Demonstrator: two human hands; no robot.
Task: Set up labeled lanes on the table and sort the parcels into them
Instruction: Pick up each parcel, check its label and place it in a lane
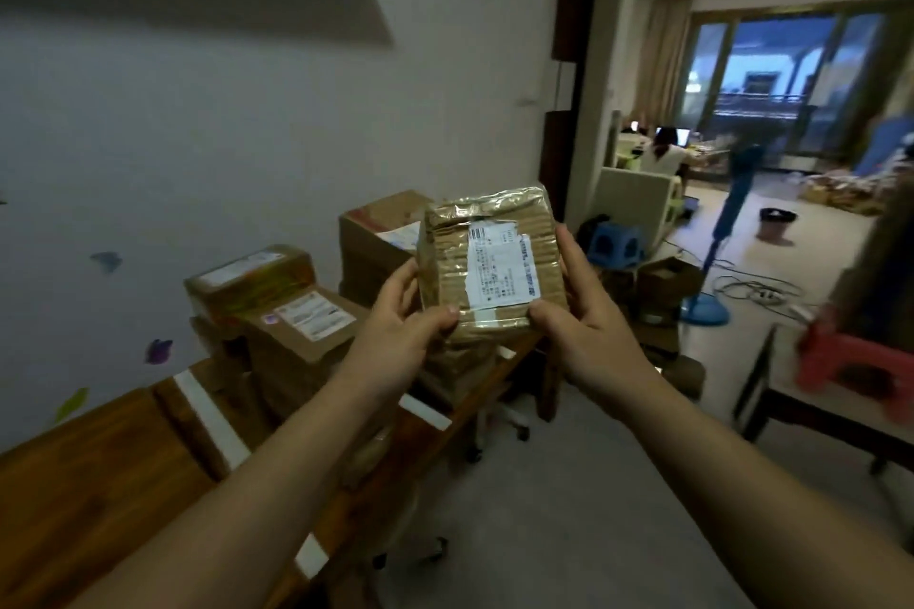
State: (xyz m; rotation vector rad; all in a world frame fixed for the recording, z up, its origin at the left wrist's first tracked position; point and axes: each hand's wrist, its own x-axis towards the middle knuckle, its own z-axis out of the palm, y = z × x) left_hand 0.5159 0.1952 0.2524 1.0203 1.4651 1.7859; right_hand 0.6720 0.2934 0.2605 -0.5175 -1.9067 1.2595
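My left hand [395,336] and right hand [583,326] grip the taped parcel [489,262] by its side edges, thumbs curled over the near corners, shipping label [502,265] facing me. It's held off the table [74,485], with the stacked parcels [297,312] at 9 o'clock. Best to hold it flat, read the label, then choose a lane by the white tape strips [207,410] at 7 o'clock.
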